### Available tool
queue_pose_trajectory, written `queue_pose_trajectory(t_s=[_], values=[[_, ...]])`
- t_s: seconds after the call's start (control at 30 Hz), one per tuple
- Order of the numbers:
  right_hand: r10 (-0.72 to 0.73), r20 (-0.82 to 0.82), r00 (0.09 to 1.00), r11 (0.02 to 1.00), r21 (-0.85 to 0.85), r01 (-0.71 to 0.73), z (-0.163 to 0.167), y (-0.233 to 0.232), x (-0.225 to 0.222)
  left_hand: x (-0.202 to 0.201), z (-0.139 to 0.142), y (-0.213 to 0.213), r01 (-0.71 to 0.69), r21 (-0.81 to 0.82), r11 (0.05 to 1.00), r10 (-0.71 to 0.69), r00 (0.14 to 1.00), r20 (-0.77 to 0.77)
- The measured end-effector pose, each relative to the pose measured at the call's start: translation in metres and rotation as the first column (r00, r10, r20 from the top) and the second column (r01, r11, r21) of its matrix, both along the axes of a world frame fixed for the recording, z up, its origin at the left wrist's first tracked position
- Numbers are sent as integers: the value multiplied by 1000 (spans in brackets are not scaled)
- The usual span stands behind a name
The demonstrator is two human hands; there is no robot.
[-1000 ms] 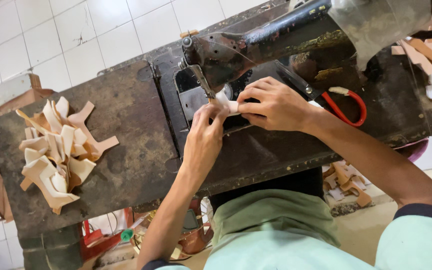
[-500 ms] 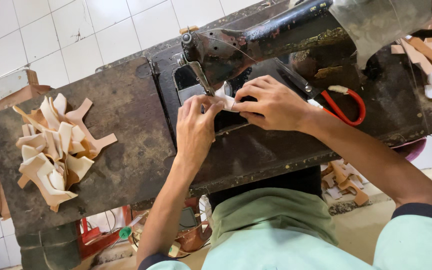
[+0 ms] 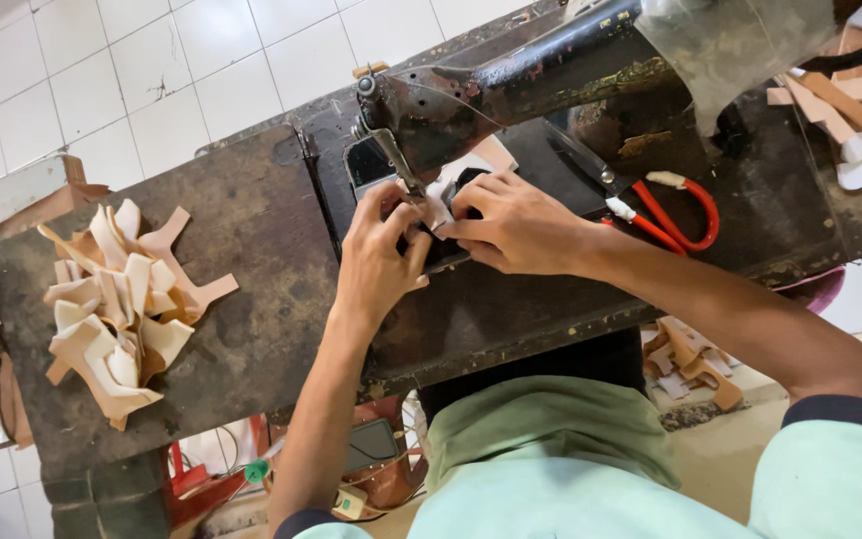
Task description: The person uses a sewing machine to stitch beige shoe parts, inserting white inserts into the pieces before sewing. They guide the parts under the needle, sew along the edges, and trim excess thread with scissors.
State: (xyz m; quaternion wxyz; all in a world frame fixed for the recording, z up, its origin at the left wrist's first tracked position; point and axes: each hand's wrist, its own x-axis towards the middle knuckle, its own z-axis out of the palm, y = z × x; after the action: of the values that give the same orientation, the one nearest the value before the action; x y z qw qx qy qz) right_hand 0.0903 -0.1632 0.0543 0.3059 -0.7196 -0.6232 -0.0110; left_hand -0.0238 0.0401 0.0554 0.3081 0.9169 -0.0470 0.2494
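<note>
Fingers of both the left hand (image 3: 379,252) and right hand (image 3: 516,222) pinch a small pale leather piece (image 3: 443,205) under the sewing machine's (image 3: 511,85) needle, mid-table; its long axis cannot be told. Since half a second ago, both hands have closed in together. Red-handled scissors (image 3: 675,212) lie right, a tan cut-piece pile (image 3: 117,304) left.

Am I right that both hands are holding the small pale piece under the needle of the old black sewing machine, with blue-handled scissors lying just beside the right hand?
Not quite: the scissors have red handles, not blue, as the head view shows. The rest holds: the left hand and right hand hold the small pale piece at the needle of the sewing machine.
</note>
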Motion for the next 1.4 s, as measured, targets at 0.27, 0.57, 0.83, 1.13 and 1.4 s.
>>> queue_pose_trajectory(t_s=[0.27,0.57,0.83,1.13,1.4], values=[[-23,-185,983,993,108,43,-8,13,25,7,1,6,-19,-65,998,13,996,-89],[-254,-767,589,948,-76,309,-56,38,79,12,1,16,-20,-151,988,-3,989,-149],[107,-887,449,976,180,123,-59,36,72,17,-7,23,-5,-95,995,-10,987,-159],[-102,-843,529,987,-22,156,-48,28,66,2,0,17,-135,277,951,166,982,-89],[-96,-835,541,987,-10,159,-48,27,65,-26,0,-21,-226,239,945,233,972,-4]])
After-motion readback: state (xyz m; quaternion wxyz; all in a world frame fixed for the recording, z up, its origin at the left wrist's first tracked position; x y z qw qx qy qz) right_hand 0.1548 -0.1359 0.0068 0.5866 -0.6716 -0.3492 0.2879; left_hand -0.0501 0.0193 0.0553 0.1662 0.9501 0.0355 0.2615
